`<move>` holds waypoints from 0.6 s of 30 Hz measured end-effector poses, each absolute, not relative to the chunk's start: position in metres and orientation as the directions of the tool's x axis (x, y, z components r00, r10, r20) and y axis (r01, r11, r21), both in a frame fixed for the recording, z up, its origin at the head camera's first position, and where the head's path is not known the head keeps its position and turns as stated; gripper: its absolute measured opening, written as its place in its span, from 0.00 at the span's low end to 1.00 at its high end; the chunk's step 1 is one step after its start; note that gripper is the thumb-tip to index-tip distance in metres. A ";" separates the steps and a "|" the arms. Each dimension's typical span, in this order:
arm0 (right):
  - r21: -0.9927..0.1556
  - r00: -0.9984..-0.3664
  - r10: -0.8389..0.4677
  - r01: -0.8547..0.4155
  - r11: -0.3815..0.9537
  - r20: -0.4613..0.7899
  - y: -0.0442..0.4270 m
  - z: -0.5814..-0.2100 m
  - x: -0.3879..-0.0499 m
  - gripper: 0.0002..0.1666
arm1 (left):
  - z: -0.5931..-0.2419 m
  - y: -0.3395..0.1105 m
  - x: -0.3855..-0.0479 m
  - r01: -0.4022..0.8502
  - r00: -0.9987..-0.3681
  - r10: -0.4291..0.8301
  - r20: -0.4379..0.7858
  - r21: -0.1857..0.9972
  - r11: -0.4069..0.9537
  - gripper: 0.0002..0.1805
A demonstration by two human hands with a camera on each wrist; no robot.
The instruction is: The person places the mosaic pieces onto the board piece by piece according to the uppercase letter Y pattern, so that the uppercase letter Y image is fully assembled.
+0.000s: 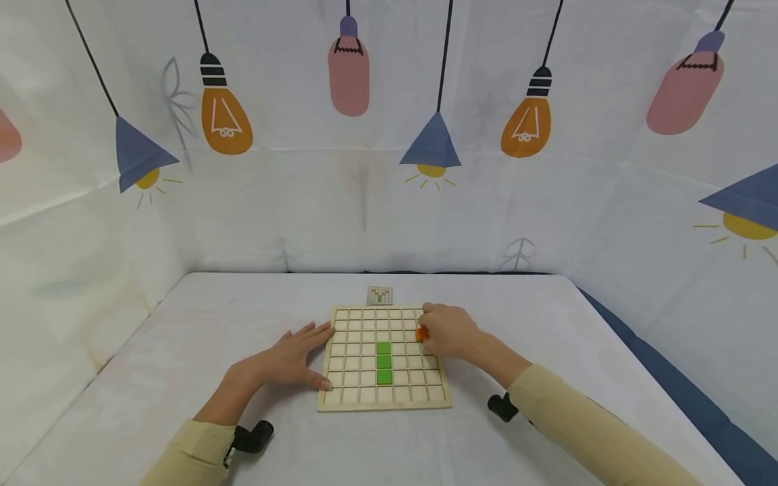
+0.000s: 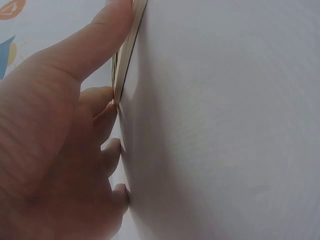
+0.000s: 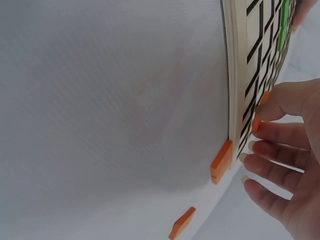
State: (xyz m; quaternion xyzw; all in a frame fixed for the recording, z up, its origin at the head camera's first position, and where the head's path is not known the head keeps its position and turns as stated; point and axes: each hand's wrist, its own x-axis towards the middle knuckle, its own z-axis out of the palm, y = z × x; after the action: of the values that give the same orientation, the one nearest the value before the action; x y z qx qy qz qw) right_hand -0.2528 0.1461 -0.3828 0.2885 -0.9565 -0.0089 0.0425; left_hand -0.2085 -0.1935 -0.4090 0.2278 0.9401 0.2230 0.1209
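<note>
An orange tile [image 1: 421,334] is at the wooden grid board's [image 1: 353,361] right side, pinched by the right hand [image 1: 452,331]; the left hand [image 1: 288,361], spread, touches the board's left edge. Apparently tile placing; next likely calls for seating it squarely within one cell, then letting go.

The left hand [image 2: 55,135] fills the left side, with fingers spread a little. Its thumb [image 2: 105,32] lies against a thin wooden board [image 2: 123,65], which is seen almost from its edge. Below, other fingertips [image 2: 112,155] rest by the white table [image 2: 230,120]. A soft shadow [image 2: 155,145] falls there. At upper left, orange [image 2: 11,7] and blue shapes [image 2: 6,55] are partly visible on white cloth [image 2: 55,25].
</note>
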 end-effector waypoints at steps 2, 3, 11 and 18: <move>0.041 -0.829 -0.556 -0.554 0.831 0.068 0.144 -0.383 -0.254 0.03 | -0.409 -0.194 -0.208 0.375 -0.866 0.483 -0.127 0.473 0.797 0.62; 0.033 -0.827 -0.558 -0.557 0.830 0.068 0.144 -0.383 -0.254 0.03 | -0.409 -0.194 -0.208 0.375 -0.866 0.484 -0.127 0.474 0.797 0.62; 0.034 -0.818 -0.570 -0.569 0.821 0.073 0.137 -0.384 -0.259 0.02 | -0.409 -0.194 -0.208 0.374 -0.865 0.484 -0.132 0.475 0.797 0.62; 0.035 -0.823 -0.564 -0.563 0.826 0.064 0.126 -0.386 -0.265 0.01 | -0.408 -0.193 -0.207 0.375 -0.866 0.483 -0.127 0.472 0.798 0.62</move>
State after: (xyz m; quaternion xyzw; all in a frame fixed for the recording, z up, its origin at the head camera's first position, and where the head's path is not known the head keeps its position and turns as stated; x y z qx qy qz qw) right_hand -0.2646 0.1264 -0.3857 0.2951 -0.9548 -0.0075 0.0357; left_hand -0.2072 -0.1928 -0.4084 0.2281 0.9402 0.2217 0.1215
